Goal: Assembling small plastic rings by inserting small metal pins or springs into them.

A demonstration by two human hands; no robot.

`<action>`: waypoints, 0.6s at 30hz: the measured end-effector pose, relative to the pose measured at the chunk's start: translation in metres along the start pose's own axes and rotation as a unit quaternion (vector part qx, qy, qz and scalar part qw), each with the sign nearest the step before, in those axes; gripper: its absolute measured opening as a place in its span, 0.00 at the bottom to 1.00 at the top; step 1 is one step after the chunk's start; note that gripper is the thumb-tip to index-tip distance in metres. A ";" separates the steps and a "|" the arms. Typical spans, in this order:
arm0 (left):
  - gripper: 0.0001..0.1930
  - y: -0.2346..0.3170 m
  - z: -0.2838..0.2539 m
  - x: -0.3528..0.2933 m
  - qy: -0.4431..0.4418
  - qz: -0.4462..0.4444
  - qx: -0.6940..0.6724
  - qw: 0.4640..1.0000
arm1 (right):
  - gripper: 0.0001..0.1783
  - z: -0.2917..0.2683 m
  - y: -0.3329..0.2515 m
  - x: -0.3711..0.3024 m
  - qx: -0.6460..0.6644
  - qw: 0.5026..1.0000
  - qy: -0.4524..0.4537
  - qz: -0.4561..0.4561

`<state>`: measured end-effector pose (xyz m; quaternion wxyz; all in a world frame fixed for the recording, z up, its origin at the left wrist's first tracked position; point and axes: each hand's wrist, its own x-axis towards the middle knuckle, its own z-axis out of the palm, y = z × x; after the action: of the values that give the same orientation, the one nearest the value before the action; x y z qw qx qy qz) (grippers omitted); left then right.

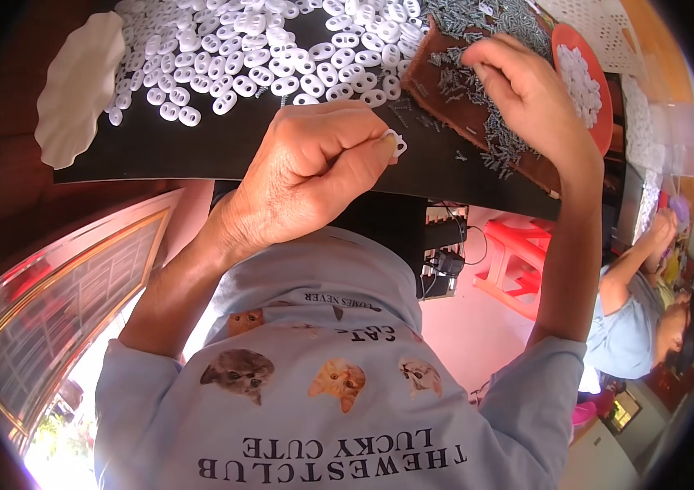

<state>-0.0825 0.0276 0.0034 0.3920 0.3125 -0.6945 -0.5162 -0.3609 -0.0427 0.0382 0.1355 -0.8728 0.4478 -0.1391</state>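
Note:
My left hand [314, 171] is closed in a fist just over the table's near edge. Between its thumb and finger a small white plastic piece with holes [400, 145] pokes out. Farther right, my right hand [526, 98] reaches over a heap of grey screws [504, 140] on a brown cloth [428, 77]. Its thumb and forefinger come together at the screws, and whatever is between the tips is too small to make out. Many loose white two-holed oval pieces [257, 57] are spread over the black table [200, 151] beyond my left hand.
A white wavy-edged tray [77, 90] lies at the table's left end. At the right, a red plate [604, 135] carries small white pieces. Below stand a red plastic stool [514, 261] and a black adapter with cables [447, 261]. Another person [637, 318] sits at far right.

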 end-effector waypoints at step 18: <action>0.05 -0.010 0.000 0.002 -0.018 0.023 0.012 1.000 | 0.05 -0.015 0.009 -0.011 -0.046 0.996 -0.036 0.069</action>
<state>-0.0836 0.0235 -0.0060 0.3873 0.2914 -0.7144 -0.5047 -0.3792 -0.0409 0.0474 0.1204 -0.8496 0.5077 -0.0772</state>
